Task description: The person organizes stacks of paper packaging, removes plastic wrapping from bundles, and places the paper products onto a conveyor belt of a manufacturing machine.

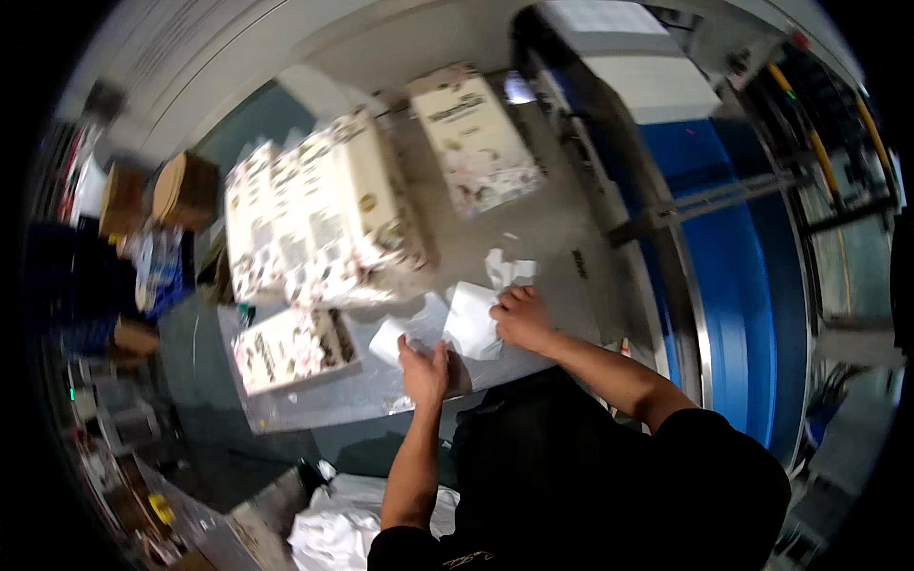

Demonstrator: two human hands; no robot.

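We press our open left hand (424, 371) flat and pinch with our right hand (521, 319) the white folded sheets (473, 324) on the steel table (552, 238), folding seemingly midway, with printed boxes (314, 224) stacked at eleven o'clock and the blue conveyor (738, 276) at two.

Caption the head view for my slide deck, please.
Both hands, left hand and right hand, press white paper sheets on a worktable.

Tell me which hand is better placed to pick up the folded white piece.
Right, probably. The right hand already rests on the folded white piece; the left hand lies lower, on the clear plastic sheet beside it.
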